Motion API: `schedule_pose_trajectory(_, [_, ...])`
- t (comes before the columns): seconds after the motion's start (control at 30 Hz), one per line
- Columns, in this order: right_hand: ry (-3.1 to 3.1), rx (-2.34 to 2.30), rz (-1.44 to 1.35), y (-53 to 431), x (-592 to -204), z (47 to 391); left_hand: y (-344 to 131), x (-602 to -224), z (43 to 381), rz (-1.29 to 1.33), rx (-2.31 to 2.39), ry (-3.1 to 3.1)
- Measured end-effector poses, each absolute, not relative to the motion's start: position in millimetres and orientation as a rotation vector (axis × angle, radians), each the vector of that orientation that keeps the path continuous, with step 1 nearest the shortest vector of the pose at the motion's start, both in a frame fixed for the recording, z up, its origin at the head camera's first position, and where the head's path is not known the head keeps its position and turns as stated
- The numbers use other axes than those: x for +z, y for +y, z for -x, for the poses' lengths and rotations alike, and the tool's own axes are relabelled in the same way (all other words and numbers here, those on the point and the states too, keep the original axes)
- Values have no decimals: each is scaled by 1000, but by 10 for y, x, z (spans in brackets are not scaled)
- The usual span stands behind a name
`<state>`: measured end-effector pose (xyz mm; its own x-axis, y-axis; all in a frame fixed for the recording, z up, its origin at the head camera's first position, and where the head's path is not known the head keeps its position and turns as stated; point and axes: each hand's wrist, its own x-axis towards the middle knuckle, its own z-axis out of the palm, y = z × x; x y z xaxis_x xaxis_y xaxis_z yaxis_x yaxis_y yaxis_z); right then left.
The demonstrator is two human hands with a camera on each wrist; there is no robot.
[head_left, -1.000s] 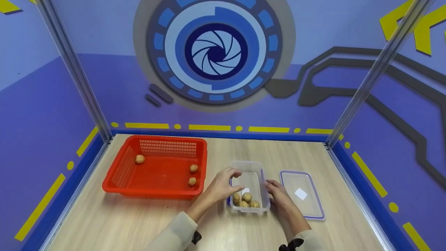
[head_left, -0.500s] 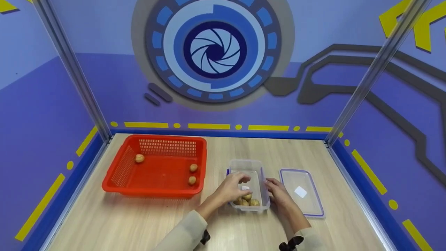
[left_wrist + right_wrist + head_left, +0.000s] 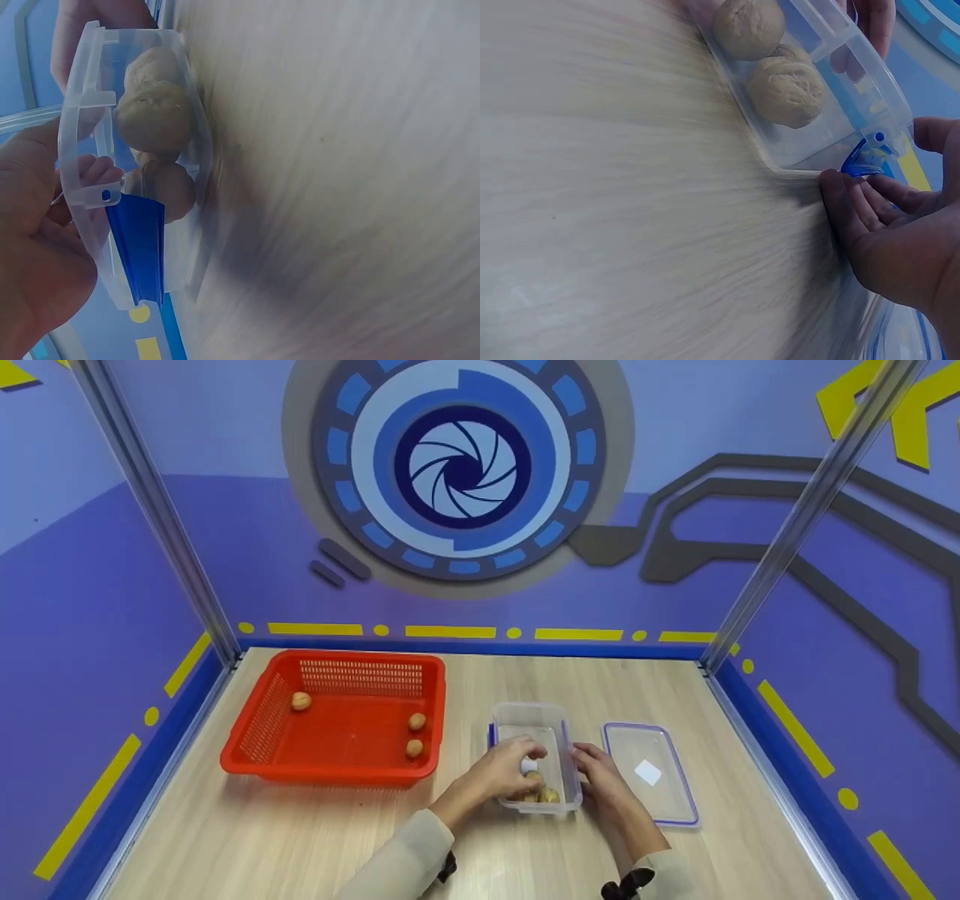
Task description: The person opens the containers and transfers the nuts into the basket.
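Note:
A clear plastic food container (image 3: 564, 735) with blue latches stands on the wooden table. Several walnuts (image 3: 550, 795) lie at its near end; two walnuts (image 3: 784, 90) show well in the right wrist view. My left hand (image 3: 499, 769) reaches over the left rim, fingers bent down inside among the walnuts; I cannot tell whether it grips one. In the left wrist view, my left hand (image 3: 37, 247) crosses above the blue latch (image 3: 140, 247). My right hand (image 3: 604, 780) rests its fingertips against the right outer wall, beside a latch (image 3: 866, 157).
A red plastic basket (image 3: 337, 769) with slotted sides stands at left, holding a walnut (image 3: 301, 701) at its far left and two at its right side. The container's clear lid (image 3: 667, 799), blue-edged with a white label, lies at right. Printed panels enclose the back and sides.
My left hand has moved right and lower into the container, over the walnuts, its fingers drawing down. My right hand has stayed at the container's side.

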<state>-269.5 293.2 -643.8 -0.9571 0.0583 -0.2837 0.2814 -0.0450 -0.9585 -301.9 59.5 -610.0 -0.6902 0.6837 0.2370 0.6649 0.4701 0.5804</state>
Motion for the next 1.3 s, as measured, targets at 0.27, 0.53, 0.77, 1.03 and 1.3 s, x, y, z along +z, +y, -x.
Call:
schedule_pose_trajectory(0.27, [2067, -2140, -384, 2932, -6443, 2706, 620, -6125, 3009, -1225, 951, 2705])
schedule_pose_trajectory(0.53, [2077, -2138, -363, 2936, -6430, 2693, 650, -6122, 3001, -1216, 860, 2748])
schedule_pose_trajectory(0.77, [2086, -2134, -377, 2934, -6421, 2687, 668, -6136, 3001, -1247, 799, 2779])
schedule_pose_trajectory(1.03, [2079, -2134, -373, 2923, -6448, 2709, 681, -6129, 2974, -1219, 763, 2814])
schedule_pose_trajectory(1.3, [2075, -2155, -361, 2934, -6452, 2699, 707, -6117, 2970, -1179, 735, 2818])
